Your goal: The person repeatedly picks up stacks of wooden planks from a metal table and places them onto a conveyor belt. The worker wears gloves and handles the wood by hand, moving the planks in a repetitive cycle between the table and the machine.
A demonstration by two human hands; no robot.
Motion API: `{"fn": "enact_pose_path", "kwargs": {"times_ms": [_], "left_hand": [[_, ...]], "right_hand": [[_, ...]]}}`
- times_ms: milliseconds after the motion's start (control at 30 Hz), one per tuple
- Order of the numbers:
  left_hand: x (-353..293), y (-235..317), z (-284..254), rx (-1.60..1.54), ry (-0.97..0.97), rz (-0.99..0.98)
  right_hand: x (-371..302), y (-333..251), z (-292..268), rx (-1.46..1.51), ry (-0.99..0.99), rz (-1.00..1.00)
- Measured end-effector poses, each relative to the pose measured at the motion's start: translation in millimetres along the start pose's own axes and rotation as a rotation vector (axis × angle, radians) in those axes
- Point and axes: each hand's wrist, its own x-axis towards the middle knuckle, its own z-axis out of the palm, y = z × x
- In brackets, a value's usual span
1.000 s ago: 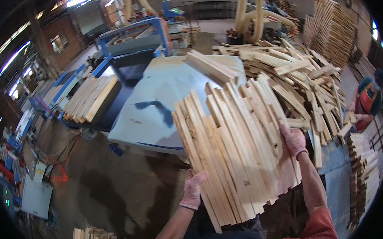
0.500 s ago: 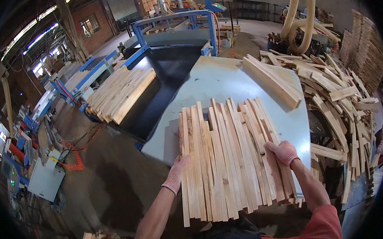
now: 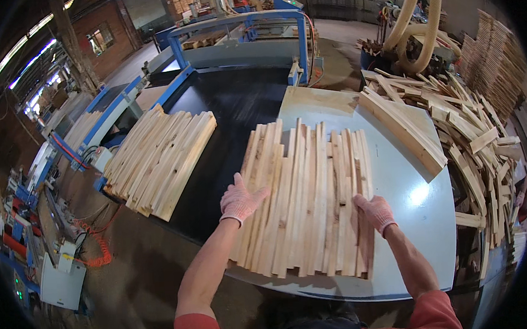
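Note:
A wide row of wooden slats [image 3: 306,207], laid side by side with uneven ends, lies on the pale sheet-topped table [image 3: 412,233] in front of me. My left hand [image 3: 241,201], in a pinkish knit glove, grips the row's left edge, thumb over the top. On the right edge, my right hand [image 3: 375,213], gloved alike, clasps the outer slats with its thumb on top. The undersides of both hands' fingers are hidden. The row's left slats slant and overhang the black conveyor belt [image 3: 222,100].
Another row of slats [image 3: 162,159] lies on the belt's left side. Thick wooden strips [image 3: 405,133] rest at the table's right. Beyond it is a heap of loose offcuts [image 3: 476,143]. A blue machine frame [image 3: 238,22] spans the belt's far end. A control box [image 3: 64,282] stands at left.
The row of slats has moved forward onto the table, away from my body, and its left slats now slant. Both hands have gone with it, and my view has shifted.

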Motion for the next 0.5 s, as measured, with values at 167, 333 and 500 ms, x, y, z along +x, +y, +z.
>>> {"fn": "enact_pose_path", "kwargs": {"times_ms": [167,333,500], "left_hand": [[55,-57,-39,0.149,0.097,0.074],[113,-130,-72,0.282,0.093,0.187],[116,-150,-72,0.208,0.105,0.613]], "right_hand": [[-1,-96,54,0.185,-0.033,-0.077],[-1,-192,112,0.141,-0.004,-0.065],[-13,-241,142,0.062,0.014,0.054]]}}
